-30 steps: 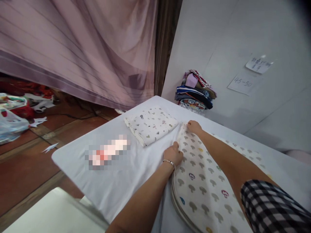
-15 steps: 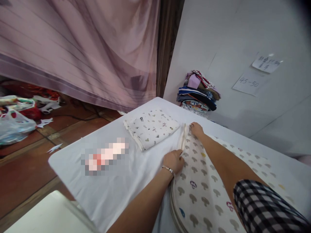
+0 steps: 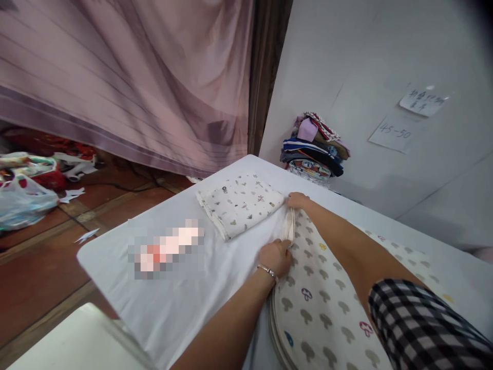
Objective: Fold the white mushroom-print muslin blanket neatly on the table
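Observation:
A white cloth with grey mushroom prints (image 3: pixel 323 303) lies in layers over the near right part of the table. My left hand (image 3: pixel 275 257), with a bracelet at the wrist, is closed on the layered left edge of this cloth. Farther along the same edge, my right hand (image 3: pixel 297 201) pinches the far corner; its fingertips are partly hidden. Just left of my right hand lies a folded white cloth with small plant prints (image 3: pixel 242 203), flat on the table.
The white-covered table (image 3: pixel 154 308) also bears a pixelated pinkish item (image 3: pixel 167 249). Folded clothes (image 3: pixel 314 146) are stacked by the wall, where paper notes (image 3: pixel 391 134) hang. A pink curtain (image 3: pixel 154 77) hangs behind. Plastic bags (image 3: pixel 26 203) sit on the tiled floor; a pale surface (image 3: pixel 77 339) is at lower left.
My right hand has shifted left with the far corner of the mushroom cloth, bending its edge toward the folded cloth. My left hand keeps its hold. The view has turned slightly left.

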`<state>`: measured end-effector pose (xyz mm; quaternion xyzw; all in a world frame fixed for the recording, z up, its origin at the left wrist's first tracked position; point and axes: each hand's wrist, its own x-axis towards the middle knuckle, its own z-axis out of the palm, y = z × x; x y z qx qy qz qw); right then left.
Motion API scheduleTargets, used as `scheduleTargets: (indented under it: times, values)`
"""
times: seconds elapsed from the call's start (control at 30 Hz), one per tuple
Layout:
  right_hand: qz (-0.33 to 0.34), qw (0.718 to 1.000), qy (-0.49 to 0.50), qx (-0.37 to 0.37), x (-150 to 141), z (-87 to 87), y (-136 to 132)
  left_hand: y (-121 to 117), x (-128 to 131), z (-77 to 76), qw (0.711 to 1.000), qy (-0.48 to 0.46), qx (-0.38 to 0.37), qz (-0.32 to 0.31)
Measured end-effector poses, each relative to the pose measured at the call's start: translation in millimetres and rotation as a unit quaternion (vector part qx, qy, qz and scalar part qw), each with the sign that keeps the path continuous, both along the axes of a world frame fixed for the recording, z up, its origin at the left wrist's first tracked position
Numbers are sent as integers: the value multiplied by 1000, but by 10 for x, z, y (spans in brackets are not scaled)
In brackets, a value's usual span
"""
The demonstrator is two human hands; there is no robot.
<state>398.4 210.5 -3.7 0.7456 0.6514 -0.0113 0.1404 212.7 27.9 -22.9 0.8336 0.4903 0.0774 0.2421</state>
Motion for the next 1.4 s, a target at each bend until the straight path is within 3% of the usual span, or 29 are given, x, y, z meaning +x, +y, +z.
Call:
scheduleTargets:
  times: [0.2,0.47,0.7,0.87,1.03,1.2,1.4]
  values:
    - [-30,998,-40,-33,-136,-3,-45,-1,6,1,1000,-6,3,6]
    - [7,999,-46,21,-194,-4,-120,-1,10,-12,1000,-8,21,4]
    - [-16,996,14,85,-45,98,18,3,22,-47,1000,-14,20,20]
    - [-75,988,88,99,10,-15,116,-11,46,-71,999,-16,25,40]
    - [-89,975,169,117,32,-130,161,-25,58,-60,998,4,27,52]
    - [-69,954,233,175,61,-186,-45,-34,69,-57,998,20,23,58]
    - [-26,947,236,218,32,-287,-659,-30,77,-44,997,33,29,61]
